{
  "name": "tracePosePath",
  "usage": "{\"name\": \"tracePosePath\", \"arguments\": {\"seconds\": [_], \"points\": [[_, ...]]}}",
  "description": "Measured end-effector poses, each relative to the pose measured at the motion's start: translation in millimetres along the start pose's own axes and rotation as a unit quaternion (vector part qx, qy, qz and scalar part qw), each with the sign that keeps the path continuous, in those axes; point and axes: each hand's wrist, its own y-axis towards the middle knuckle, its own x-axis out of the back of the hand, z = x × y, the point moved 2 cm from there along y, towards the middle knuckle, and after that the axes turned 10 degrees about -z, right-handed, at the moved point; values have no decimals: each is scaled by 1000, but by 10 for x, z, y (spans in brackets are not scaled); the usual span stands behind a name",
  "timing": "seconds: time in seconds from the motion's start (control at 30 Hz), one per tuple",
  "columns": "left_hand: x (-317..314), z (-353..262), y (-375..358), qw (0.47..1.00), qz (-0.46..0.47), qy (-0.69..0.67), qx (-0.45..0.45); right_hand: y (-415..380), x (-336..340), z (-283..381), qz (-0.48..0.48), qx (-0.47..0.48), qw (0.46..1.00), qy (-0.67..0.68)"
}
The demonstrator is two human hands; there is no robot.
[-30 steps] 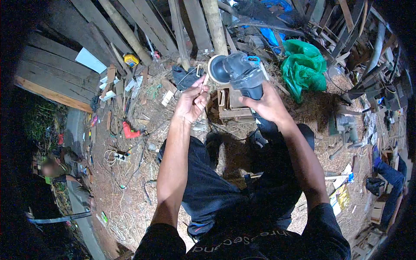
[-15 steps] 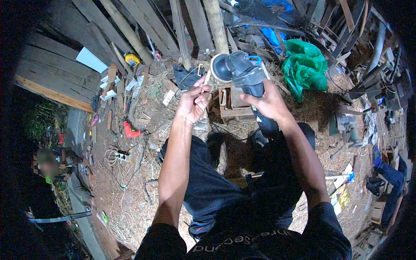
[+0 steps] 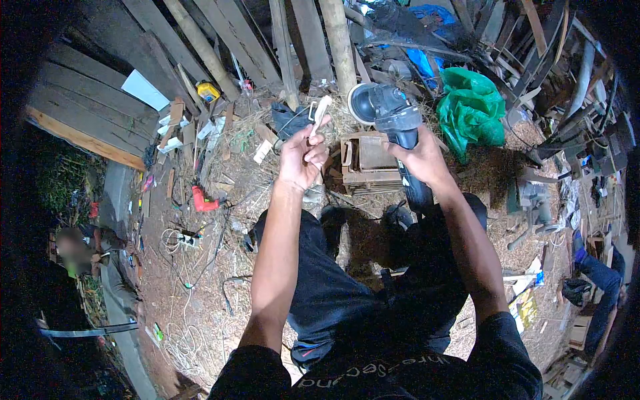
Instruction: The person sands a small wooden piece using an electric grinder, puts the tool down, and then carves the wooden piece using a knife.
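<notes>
My left hand [image 3: 304,157] is closed on a small pale wooden piece [image 3: 321,113], which points up from the fingers. My right hand [image 3: 424,157] is wrapped round the body of a dark angle grinder [image 3: 398,120]. The grinder's round pale-rimmed disc [image 3: 362,105] faces left, apart from the wooden piece. Below the grinder head, a stack of wooden pieces [image 3: 371,159] rests on the shavings-covered ground, between and beyond my knees.
A red power tool [image 3: 203,199] and a power strip [image 3: 189,241] with cables lie left. A green plastic bag [image 3: 471,110] is at the upper right. Planks [image 3: 233,40] lean at the back. One person [image 3: 80,250] is far left; another's leg [image 3: 598,273] shows far right.
The wooden piece has turned in my left hand and shows its broader face. The grinder has moved slightly right, away from it, widening the gap between disc and wood.
</notes>
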Motion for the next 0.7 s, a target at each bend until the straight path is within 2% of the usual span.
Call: {"name": "tracePosePath", "arguments": {"seconds": [0.1, 0.2, 0.27, 0.4, 0.47, 0.6, 0.7], "points": [[-37, 8, -23, 999, 15, 36, -29, 8, -29, -2, -1, -5, 1000, 7], [-66, 16, -21, 989, -40, 113, -92, -1, -8, 48, -4, -2, 1000, 4], [-72, 13, -21, 987, -49, 122, -96, -11, -10, 66, -13, -1, 1000, -16], [-98, 42, -18, 981, -103, 116, -117, -55, -6, 177, -2, 38, 999, 32], [-90, 54, 3, 978, -96, 132, -127, -66, -36, 182, 5, 53, 997, 64], [-191, 102, 1, 973, -126, 149, -126, -74, -85, 130, 3, 59, 998, -2], [-166, 71, 8, 977, -94, 144, -128, -77, -83, 164, 15, 44, 999, 13]]}}
